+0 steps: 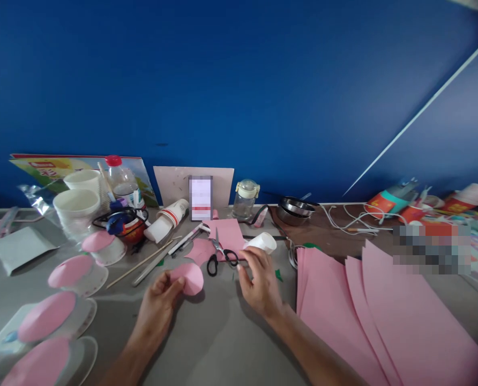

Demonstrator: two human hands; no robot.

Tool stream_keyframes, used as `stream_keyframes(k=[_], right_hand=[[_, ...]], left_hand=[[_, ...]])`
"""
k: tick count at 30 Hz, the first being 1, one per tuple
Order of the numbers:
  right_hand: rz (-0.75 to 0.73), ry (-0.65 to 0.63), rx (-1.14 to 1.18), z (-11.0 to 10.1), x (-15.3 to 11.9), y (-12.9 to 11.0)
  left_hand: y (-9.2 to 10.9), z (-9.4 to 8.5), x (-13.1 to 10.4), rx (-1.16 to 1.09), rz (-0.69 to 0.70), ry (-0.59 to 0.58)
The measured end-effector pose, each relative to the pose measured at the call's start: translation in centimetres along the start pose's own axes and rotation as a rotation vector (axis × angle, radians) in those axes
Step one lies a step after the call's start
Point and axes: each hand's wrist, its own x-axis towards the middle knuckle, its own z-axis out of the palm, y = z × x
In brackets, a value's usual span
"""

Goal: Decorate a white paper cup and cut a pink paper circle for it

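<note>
My left hand (162,300) pinches the edge of a round pink paper disc (193,279), held a little above the grey table. My right hand (259,279) has its thumb and fingers apart, with nothing between them. Just left of its fingertips lie black-handled scissors (219,253), blades pointing away from me. Under and beside the scissors are a square pink paper sheet (230,230) and a cut pink scrap (201,251). Behind my right fingers, a white paper cup (264,242) lies on its side, partly hidden.
Several upturned cups topped with pink discs (71,272) line the left. Pink paper sheets (335,300) lie at the right. Behind are stacked white cups (77,209), a propped phone (201,198), a glass jar (246,199) and metal bowls (295,210). Sticks (142,262) lie left of centre.
</note>
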Motion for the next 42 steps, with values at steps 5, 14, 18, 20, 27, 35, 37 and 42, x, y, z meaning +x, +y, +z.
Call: stream_keyframes(k=[5, 14, 18, 20, 27, 35, 37, 42], right_hand=[[0.225, -0.372, -0.201, 0.9, 1.4, -1.1], [0.396, -0.470, -0.253, 2.2, 2.6, -1.0], [0.398, -0.394, -0.194, 1.6, 2.4, -0.8], [0.401, -0.401, -0.212, 1.3, 2.4, -0.8], [0.477, -0.479, -0.161, 1.5, 2.0, -0.8], [0.629, -0.408, 0.562, 0.3, 1.9, 0.0], [0.612, -0.410, 0.675, -0.5, 1.7, -0.4], [0.562, -0.483, 0.861, -2.4, 1.7, -2.0]], left_hand=[[-0.2, -0.1, 0.1, -0.074, -0.075, -0.030], [-0.3, -0.3, 0.3, -0.130, -0.134, -0.119], [-0.2, -0.3, 0.4, -0.130, -0.142, -0.105], [-0.2, -0.2, 0.4, -0.143, -0.152, -0.094], [0.0, -0.1, 0.3, -0.173, -0.186, -0.078], [0.4, -0.2, 0.3, -0.187, -0.226, -0.086], [0.4, -0.3, 0.2, -0.192, -0.267, -0.102], [0.5, -0.3, -0.2, -0.212, -0.345, -0.182]])
